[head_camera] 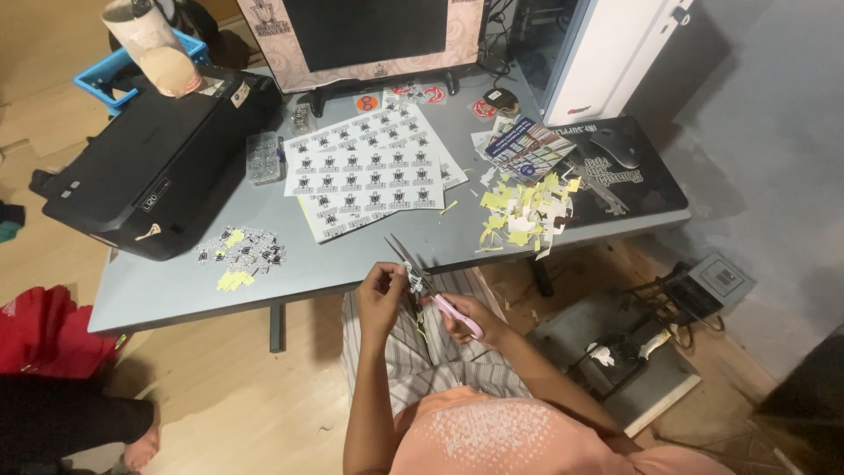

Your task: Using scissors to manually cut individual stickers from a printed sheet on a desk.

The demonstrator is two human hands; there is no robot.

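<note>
My left hand [380, 293] pinches a small printed sticker piece [413, 280] just off the table's front edge. In my right hand [464, 318] are pink-handled scissors [428, 283], their blades angled up and left over the grey table [176, 290] and meeting the piece. Sheets of printed stickers [365, 171] lie in the middle of the table. To the left sits a small heap of cut stickers [242, 253], and yellow and white paper scraps [523, 211] are piled to the right.
A black printer [149, 167] fills the table's left side, with a monitor [374, 35] behind. A white computer case [607, 53], black mouse pad and mouse [615, 148] sit at right. Another person's leg [79, 422] shows bottom left. A power strip [716, 280] and cables lie on the floor.
</note>
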